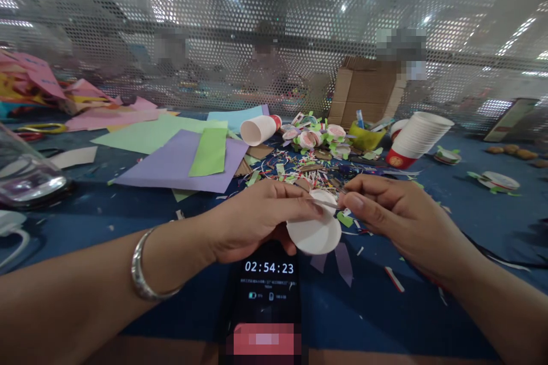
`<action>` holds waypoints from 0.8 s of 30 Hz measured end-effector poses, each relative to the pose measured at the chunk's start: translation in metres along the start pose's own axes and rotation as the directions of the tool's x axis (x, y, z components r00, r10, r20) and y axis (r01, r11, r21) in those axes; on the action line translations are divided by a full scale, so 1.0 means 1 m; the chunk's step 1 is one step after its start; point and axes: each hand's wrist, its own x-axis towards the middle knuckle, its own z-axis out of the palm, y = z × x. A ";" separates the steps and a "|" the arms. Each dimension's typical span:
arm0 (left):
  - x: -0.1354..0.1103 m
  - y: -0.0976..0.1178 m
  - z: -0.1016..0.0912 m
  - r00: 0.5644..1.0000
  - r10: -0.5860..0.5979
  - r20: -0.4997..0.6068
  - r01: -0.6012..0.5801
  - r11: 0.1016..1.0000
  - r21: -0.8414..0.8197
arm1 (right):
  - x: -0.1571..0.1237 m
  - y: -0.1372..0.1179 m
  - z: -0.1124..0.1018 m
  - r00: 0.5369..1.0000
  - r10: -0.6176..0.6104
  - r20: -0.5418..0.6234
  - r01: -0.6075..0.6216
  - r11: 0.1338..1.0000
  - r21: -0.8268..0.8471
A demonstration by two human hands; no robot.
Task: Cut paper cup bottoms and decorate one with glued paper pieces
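Note:
My left hand (274, 214), with a silver bangle at its wrist, pinches a white round paper piece (314, 236). It looks like a paper cup bottom, with a second pale rounded part behind it. My right hand (385, 208) is closed, thumb against fingers, at the right of the piece. A thin grey sliver, perhaps a blade, shows between the two hands; I cannot make out what it is. Below them a phone (268, 291) displays 02:54:23. Purple paper strips (345, 265) lie beside it on the blue table.
Paper scraps (295, 165) litter the table beyond my hands, before a heap of small paper-disc crafts (317, 134). Stacked paper cups (422, 134) lean at right, near a yellow container (368, 137). Coloured sheets (180, 162) and yellow-handled scissors (43, 128) lie left. A cardboard box (363, 91) stands behind.

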 end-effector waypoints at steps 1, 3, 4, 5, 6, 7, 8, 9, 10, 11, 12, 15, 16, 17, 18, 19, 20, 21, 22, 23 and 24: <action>0.000 0.000 0.001 1.000 -0.007 0.007 0.007 1.000 0.011 | 0.000 0.000 0.002 1.000 0.002 0.025 -0.003 1.000 0.024; 0.001 -0.001 0.002 1.000 -0.020 0.014 0.020 1.000 0.024 | 0.001 -0.001 0.005 0.997 -0.001 0.072 -0.002 0.999 0.051; 0.001 -0.001 0.002 1.000 -0.025 0.018 0.024 0.999 0.030 | 0.001 -0.002 0.006 0.996 -0.004 0.092 -0.002 0.998 0.062; 0.001 -0.002 0.002 0.999 -0.027 0.021 0.026 0.999 0.035 | 0.001 -0.003 0.007 0.994 -0.005 0.106 -0.003 0.997 0.075; 0.001 -0.002 0.002 0.999 -0.027 0.023 0.026 0.999 0.041 | 0.001 -0.004 0.008 0.993 -0.002 0.114 -0.008 0.995 0.094; 0.002 -0.002 0.001 0.999 -0.024 0.025 0.023 0.999 0.045 | 0.001 -0.004 0.008 0.993 0.004 0.119 -0.018 0.993 0.118; 0.002 -0.002 0.001 0.999 -0.020 0.027 0.019 0.999 0.048 | 0.000 -0.004 0.009 0.993 0.011 0.118 -0.028 0.989 0.144; 0.002 -0.003 0.001 1.000 -0.017 0.027 0.016 0.999 0.050 | 0.000 -0.004 0.009 0.994 0.017 0.110 -0.035 0.985 0.168; 0.002 -0.004 0.001 1.000 -0.012 0.023 0.011 0.998 0.058 | 0.000 -0.003 0.010 0.995 0.021 0.101 -0.040 0.981 0.188; 0.002 -0.004 0.001 1.000 -0.005 0.014 0.004 0.998 0.070 | 0.000 -0.002 0.010 0.996 0.022 0.091 -0.040 0.978 0.204; 0.002 -0.005 0.001 1.000 0.005 0.002 -0.006 0.996 0.088 | 0.001 -0.002 0.010 0.996 0.022 0.084 -0.039 0.976 0.215; 0.002 -0.008 0.002 0.998 0.058 -0.033 -0.052 0.985 0.163 | 0.000 -0.002 0.010 0.997 0.025 0.072 -0.040 0.975 0.220; 0.002 -0.009 0.003 0.996 0.077 -0.040 -0.068 0.980 0.184 | 0.000 -0.003 0.009 0.997 0.026 0.073 -0.041 0.976 0.214; 0.002 -0.009 0.003 0.995 0.087 -0.041 -0.077 0.977 0.198 | -0.001 -0.003 0.009 0.997 0.026 0.073 -0.041 0.978 0.205; 0.002 -0.009 0.003 0.995 0.094 -0.044 -0.084 0.976 0.199 | -0.001 -0.003 0.008 0.997 0.026 0.072 -0.039 0.981 0.191; 0.003 -0.008 0.002 0.994 0.098 -0.055 -0.086 0.979 0.183 | -0.002 -0.003 0.007 0.998 0.022 0.066 -0.033 0.984 0.176; 0.003 -0.006 0.001 0.992 0.097 -0.075 -0.084 0.984 0.159 | -0.003 -0.002 0.005 0.998 0.021 0.052 -0.030 0.987 0.161; 0.003 -0.005 -0.001 0.990 0.098 -0.106 -0.083 0.988 0.133 | -0.003 -0.001 0.003 0.999 0.021 0.031 -0.025 0.989 0.146; 0.003 -0.003 -0.003 0.984 0.104 -0.146 -0.088 0.990 0.110 | -0.004 0.001 0.001 1.000 0.021 0.002 -0.021 0.992 0.126; 0.002 -0.001 -0.005 0.976 0.115 -0.186 -0.095 0.989 0.113 | -0.004 0.002 -0.002 0.999 0.020 -0.038 -0.017 0.995 0.098; 0.002 0.000 -0.007 0.966 0.135 -0.221 -0.110 0.986 0.124 | -0.003 0.004 -0.005 0.996 0.014 -0.083 -0.010 0.998 0.059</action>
